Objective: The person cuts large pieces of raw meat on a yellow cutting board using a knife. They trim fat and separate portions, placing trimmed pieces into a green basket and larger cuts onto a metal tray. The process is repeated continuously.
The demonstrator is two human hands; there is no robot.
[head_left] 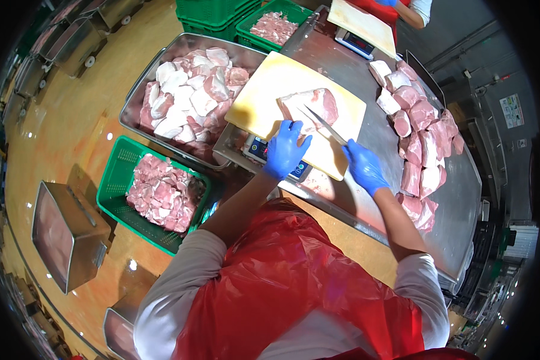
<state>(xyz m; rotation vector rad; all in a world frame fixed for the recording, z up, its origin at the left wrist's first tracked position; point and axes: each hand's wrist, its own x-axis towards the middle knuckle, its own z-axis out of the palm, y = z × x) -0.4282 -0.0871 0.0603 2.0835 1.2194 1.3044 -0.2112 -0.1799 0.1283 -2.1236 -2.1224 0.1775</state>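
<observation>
A pale slab of raw meat [324, 103] with a fat edge lies on the yellow-white cutting board [264, 84]. In my right hand [366, 168], gloved in blue, is a knife [325, 124]; its blade points up and left across the meat. My left hand [286, 150], also in a blue glove, is at the near left edge of the slab. Its thumb stands away from the fingers, and the fingertips are beside or touching the meat. Below the board, a scale [300, 170] shows partly, with my left hand covering some of it.
Left of the board, a metal tub [132, 99] holds several meat chunks. Nearer stands a green basket [108, 180] of trimmings. More chunks [423, 114] are heaped along the right of the steel table [372, 141]. Across it, another person's gloved hand [387, 2] is by a second board [363, 24].
</observation>
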